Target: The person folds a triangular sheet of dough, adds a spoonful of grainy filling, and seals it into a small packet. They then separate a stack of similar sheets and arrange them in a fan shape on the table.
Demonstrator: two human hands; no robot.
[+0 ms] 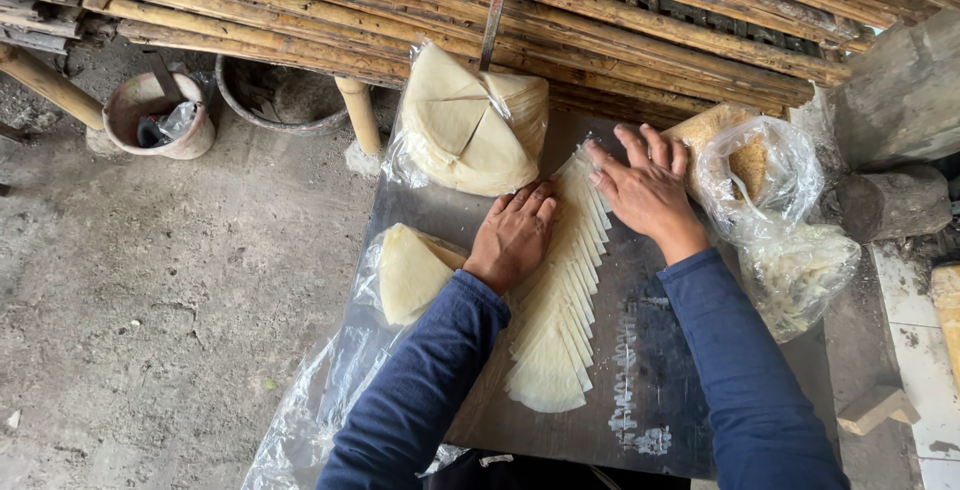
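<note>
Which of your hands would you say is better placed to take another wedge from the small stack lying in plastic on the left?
Probably the left hand: it rests flat on the fanned row of wedges, right beside the small stack. The right hand presses the row's far end, on the other side.

Your left hand (515, 235) and right hand (645, 185) press flat on a fanned row of pale, matt, paper-thin wedge sheets (558, 320), and under them the metal tabletop (650, 350) looks dull grey, smooth, smeared with whitish scuffs. Beside you, the round stack of cut sheets (465, 125) and the smaller stack (410, 272) sit in clear, glossy, crinkled plastic, same as the 2 bags (775, 220) at your right. Behind it all, rough dry bamboo poles (300, 10), a gritty concrete floor (150, 330), and your soft matt blue cloth sleeves (745, 370).
</note>
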